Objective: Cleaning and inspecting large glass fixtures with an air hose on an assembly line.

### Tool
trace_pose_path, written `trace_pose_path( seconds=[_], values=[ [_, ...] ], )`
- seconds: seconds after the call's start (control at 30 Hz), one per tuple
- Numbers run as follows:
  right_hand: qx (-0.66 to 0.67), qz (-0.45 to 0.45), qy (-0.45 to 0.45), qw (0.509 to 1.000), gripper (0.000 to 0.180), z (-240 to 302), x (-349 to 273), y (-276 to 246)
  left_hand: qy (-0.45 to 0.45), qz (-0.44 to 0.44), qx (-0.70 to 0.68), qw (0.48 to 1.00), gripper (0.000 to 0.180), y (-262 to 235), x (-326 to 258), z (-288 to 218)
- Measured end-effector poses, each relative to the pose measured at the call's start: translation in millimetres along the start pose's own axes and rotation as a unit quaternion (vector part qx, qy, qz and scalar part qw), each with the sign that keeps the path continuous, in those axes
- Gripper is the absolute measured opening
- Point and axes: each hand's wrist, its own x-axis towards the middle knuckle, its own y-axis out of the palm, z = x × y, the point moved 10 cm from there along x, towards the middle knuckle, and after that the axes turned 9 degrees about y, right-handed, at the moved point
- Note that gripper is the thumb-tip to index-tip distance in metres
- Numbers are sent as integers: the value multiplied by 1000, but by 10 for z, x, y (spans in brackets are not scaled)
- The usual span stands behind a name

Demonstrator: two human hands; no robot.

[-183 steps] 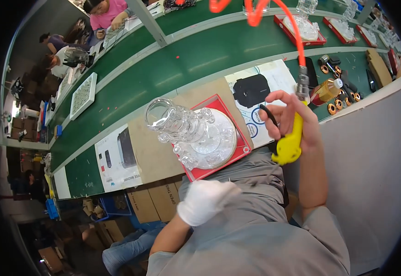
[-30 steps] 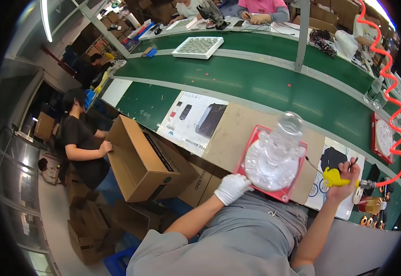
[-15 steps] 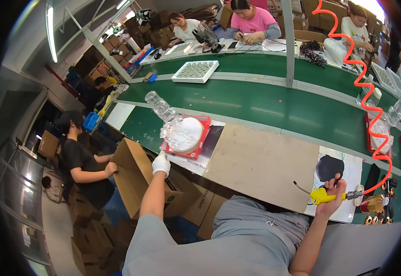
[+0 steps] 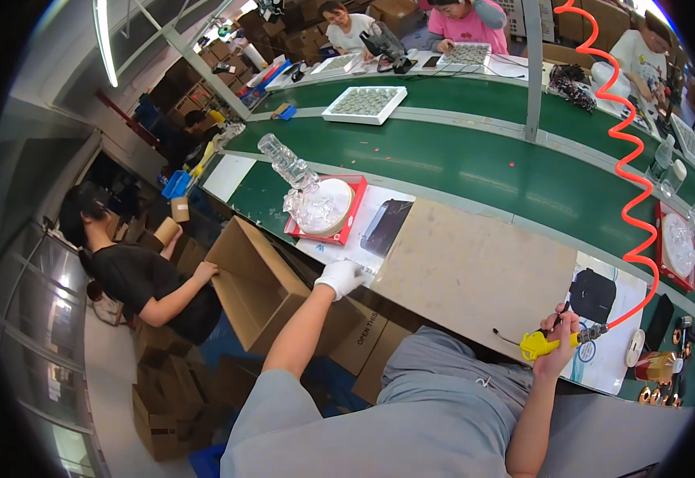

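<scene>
**A yellow tool and a clear glass piece**

The yellow tool [image 4: 540, 344] is small with a silver tip [image 4: 592, 334] that points to the right. It sits tight in the right hand [image 4: 558, 344], just above the white paper at the near edge of the table [image 4: 475, 271]. An orange curly hose [image 4: 626, 167] runs up from it. The clear glass piece [image 4: 303, 195] lies on a red tray [image 4: 323, 213], off to the left, just past the gloved left hand [image 4: 341, 277].

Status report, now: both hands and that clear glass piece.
Left hand gloved, resting at bench edge, empty. Right hand gripping yellow power screwdriver. Clear glass piece on red tray, apart from both hands.
</scene>
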Motion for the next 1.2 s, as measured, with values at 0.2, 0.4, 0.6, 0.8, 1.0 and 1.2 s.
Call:
trace_pose_path(
  seconds=[0.2, 0.4, 0.6, 0.8, 1.0, 1.2],
  values=[
    [-3, 42, 60, 997, 10, -283, -87, 202, 41, 51, -26, 998, 47, 167, 248, -143],
    [-180, 41, 115, 976, 13, -798, -9, -189, 69, 171, -65, 981, 61, 159, 255, -237],
    [-84, 45, 197, 976, 19, -950, 132, -398, 106, 142, -6, 984, 60, 220, 280, -317],
    [-46, 56, 239, 968, 28, -1046, 204, -438, 80, 149, 3, 986, 60, 238, 295, -250],
    [-27, 61, 251, 966, 29, -1100, 218, -421, 105, 127, 13, 986, 56, 273, 323, -184],
    [-18, 62, 257, 964, 29, -1084, 194, -448, 115, 122, 12, 986, 56, 327, 338, -193]
  ],
)
